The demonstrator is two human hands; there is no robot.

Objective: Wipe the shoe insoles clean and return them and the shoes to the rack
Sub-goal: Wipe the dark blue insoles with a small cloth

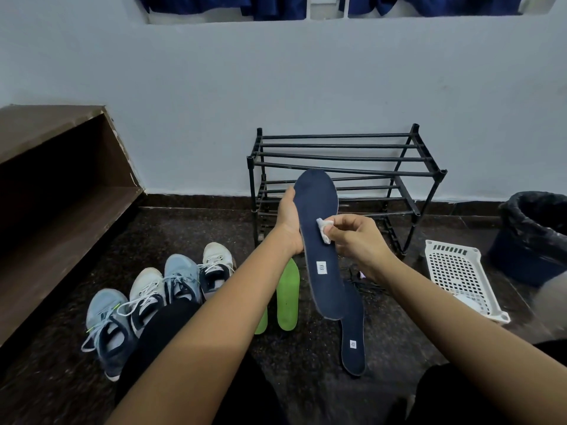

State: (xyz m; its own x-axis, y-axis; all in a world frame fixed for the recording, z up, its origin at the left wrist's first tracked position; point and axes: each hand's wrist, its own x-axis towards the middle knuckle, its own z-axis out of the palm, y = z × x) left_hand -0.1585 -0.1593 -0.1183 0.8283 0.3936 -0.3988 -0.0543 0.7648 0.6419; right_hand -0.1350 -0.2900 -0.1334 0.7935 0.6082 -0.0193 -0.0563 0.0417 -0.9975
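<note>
Navy insole (319, 240) is held up mid-scene, toe end far, heel near, in front of the black rack (346, 167). Left hand (288, 222) grips its left edge, fingers curled behind, probably bracing it against wiping pressure. Right hand (356, 237) pinches a small white wipe (324, 230) between thumb and fingertips, pressed on the insole's top face about mid-length. Second navy insole (352, 342) lies flat on the floor nearer, with two green insoles (287, 292) just left of it; wiped or waiting, can't tell. Four shoes (147, 302) are lined up on the floor at left, none on the rack yet. White perforated basket (460, 271) right of the rack holds something white at its near end, too blurred to name. Dark bin (534, 237) far right has a black liner, contents hidden.
</note>
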